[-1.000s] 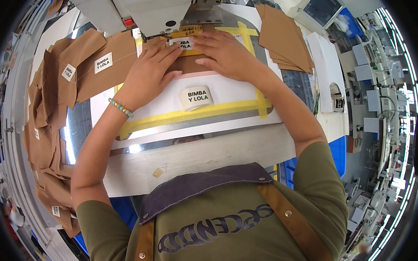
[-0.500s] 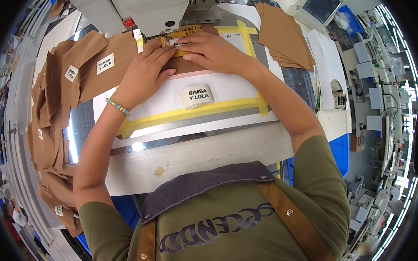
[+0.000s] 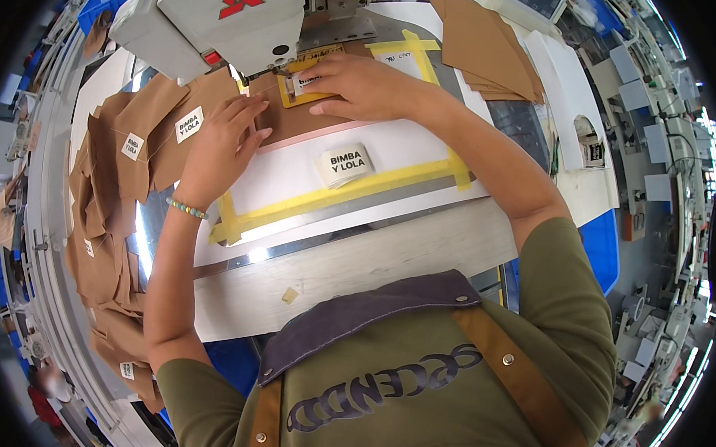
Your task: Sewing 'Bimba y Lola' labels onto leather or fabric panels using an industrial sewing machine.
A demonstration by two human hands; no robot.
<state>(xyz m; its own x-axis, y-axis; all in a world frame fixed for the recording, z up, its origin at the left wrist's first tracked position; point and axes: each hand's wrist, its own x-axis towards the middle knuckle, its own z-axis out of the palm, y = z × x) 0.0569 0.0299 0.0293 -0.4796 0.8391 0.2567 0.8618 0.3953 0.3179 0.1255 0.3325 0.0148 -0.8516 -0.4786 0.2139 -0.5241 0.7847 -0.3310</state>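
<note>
Under the sewing machine head (image 3: 235, 22) lies a brown piece (image 3: 278, 124) with a yellow template (image 3: 291, 101) over it, framing a white printed label. My right hand (image 3: 368, 88) rests on the template's right part, fingers apart and slightly bent, partly hiding the label. Just left of the template, my left hand (image 3: 224, 142) has loosely bent, separated fingers on the brown material, holding nothing visible. A small stack of white labels (image 3: 346, 165) sits nearer me on a white board (image 3: 272, 188) edged with yellow tape.
Brown pieces with sewn labels and threads (image 3: 116, 181) are heaped at left; plain brown pieces (image 3: 485, 53) are stacked at upper right. A screen (image 3: 534, 3), blue bins (image 3: 596, 250) and rows of machines surround the table (image 3: 315, 285). Other people are at the far left.
My left hand has moved left, off the template's edge, exposing more of it. My right hand stays on the template. The whole view has shifted a little.
</note>
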